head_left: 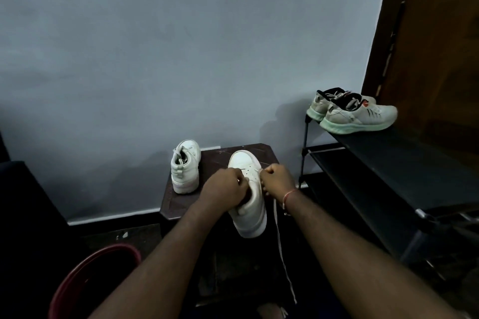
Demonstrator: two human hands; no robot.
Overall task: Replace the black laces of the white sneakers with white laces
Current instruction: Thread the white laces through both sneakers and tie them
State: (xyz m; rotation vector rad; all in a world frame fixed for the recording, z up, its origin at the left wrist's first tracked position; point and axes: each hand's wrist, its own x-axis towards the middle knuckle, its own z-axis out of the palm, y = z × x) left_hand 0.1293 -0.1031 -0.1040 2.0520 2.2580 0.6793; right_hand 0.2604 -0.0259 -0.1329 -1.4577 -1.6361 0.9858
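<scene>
Near sneaker (252,212): plain white.
Far sneaker (185,167): white, pale grey heel.
Lace (278,235): white.
Stool (181,204): dark brown.
Wall (181,46): flat grey-blue.
Running shoes (360,116): off-white, mint-green soles, black lining, black side stripes, orange-red tab.
Rack (388,158): black.
Bucket (85,267): dark red rim.
Door (440,46): brown wood.
Wrist thread (289,195): red.

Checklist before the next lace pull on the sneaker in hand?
1. Left hand grips sneaker: ok.
2. Right hand pinches white lace: ok.
3. Its tail hangs free past the stool: ok.
4. Black lace out of this sneaker: cannot tell, hands cover the lacing.
5. Second sneaker relaced: cannot tell.
</scene>
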